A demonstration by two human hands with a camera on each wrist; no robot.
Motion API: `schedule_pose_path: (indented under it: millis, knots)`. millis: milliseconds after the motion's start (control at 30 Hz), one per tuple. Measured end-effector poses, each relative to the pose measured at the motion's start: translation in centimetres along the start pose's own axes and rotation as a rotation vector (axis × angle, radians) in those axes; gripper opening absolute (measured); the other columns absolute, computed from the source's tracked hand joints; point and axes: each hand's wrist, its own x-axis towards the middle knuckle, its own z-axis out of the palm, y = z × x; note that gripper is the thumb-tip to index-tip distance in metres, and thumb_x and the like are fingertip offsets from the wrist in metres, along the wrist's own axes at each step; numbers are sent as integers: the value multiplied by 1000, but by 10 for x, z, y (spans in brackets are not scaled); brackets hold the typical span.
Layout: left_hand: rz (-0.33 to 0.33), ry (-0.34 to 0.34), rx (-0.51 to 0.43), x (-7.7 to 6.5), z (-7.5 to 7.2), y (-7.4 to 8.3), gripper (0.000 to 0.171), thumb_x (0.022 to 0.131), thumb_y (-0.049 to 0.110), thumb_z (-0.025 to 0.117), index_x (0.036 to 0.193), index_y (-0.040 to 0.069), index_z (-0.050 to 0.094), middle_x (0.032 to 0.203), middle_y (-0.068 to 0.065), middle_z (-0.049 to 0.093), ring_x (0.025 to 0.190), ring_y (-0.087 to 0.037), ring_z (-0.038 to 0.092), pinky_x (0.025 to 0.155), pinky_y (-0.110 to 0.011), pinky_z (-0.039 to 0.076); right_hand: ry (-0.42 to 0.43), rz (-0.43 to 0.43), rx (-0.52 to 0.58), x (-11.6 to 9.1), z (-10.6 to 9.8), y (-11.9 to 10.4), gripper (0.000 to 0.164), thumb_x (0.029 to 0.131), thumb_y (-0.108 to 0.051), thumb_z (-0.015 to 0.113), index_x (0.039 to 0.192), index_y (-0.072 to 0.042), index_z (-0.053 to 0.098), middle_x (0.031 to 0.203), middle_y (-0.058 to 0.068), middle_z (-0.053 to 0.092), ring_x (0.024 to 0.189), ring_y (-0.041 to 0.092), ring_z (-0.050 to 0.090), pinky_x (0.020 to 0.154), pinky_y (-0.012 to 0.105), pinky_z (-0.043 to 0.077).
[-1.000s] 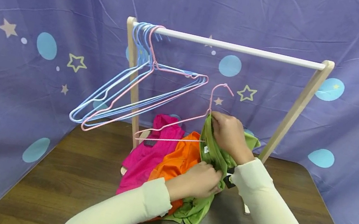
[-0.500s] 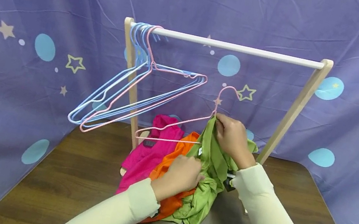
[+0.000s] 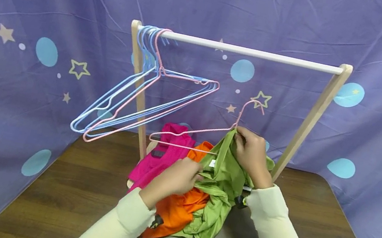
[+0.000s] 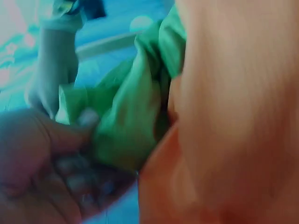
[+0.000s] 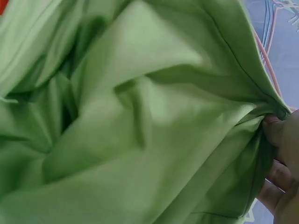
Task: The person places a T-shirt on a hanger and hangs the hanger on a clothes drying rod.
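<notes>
A green shirt (image 3: 229,174) with a small white label hangs bunched over the right part of a pink hanger (image 3: 192,133). The hanger's hook and left arm show; its right arm is hidden by the cloth. My right hand (image 3: 251,154) pinches the shirt's edge just under the hook; the right wrist view shows the thumb (image 5: 273,128) pressing that cloth. My left hand (image 3: 179,176), lower and to the left, holds a fold of the green cloth between thumb and fingers, blurred in the left wrist view. An orange garment (image 3: 175,213) lies beneath the left hand.
A rack with a white rail (image 3: 247,52) and wooden posts stands on the brown table (image 3: 88,186). Several blue and pink hangers (image 3: 141,98) hang at the rail's left end. A magenta garment (image 3: 160,164) lies on the table behind the left hand. A patterned purple curtain (image 3: 210,4) backs everything.
The pink hanger has shifted right and tilted, its hook leaning further right. My right hand has moved slightly right with the shirt's edge. My left hand has drawn left across the green cloth.
</notes>
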Motion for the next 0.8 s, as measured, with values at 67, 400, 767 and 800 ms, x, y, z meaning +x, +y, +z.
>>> schedule_pose_path:
  millis: [67,400,767,800]
  knots:
    - [63,9,-51,-1,-4,-6,27,96,14,71,73,13,57,63,8,45,61,-9,46,58,-26,42,16,3,7,-3,0,1,18,87,8,69,104,6,75,91,21,75,72,33,71,67,49,57]
    - [87,57,-221,-8,-14,-24,12,101,7,62,97,9,73,78,1,64,66,-8,51,67,-27,49,58,73,40,-22,7,4,17,88,10,70,103,8,75,87,21,74,64,28,66,59,43,54]
    - [83,22,-376,-15,-22,-37,13,103,9,58,95,12,69,76,8,54,68,-8,50,68,-28,47,87,118,65,-38,11,7,19,85,12,72,103,5,76,94,20,76,77,32,72,70,46,59]
    - [85,16,-381,-15,-23,-38,13,103,10,57,94,12,68,76,8,54,68,-8,50,68,-28,47,91,124,61,-40,11,7,19,85,12,72,103,5,76,94,20,76,76,32,72,70,47,59]
